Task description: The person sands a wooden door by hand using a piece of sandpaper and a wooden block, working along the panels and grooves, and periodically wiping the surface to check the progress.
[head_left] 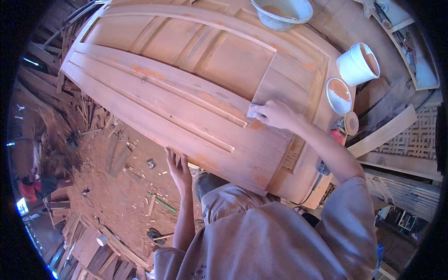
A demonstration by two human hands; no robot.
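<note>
A wooden panelled door (198,109) with orange-brown filler patches lies across the bench, on top of another wooden panel. My right hand (276,115) is closed on a small flat pale piece (252,111) and presses it to the door's face, near the corner of a recessed panel (228,63). Whether the piece is sandpaper or a thin blade, I cannot tell. At the door's near edge, my left hand (179,173) has its fingers stretched out, touching the edge and holding nothing.
On the right stand a white bucket (353,66), a lid smeared with orange filler (338,96) and a red corded power tool (339,135). A grey basin (283,15) sits at the far side. Wood offcuts (95,240) and shavings litter the floor on the left.
</note>
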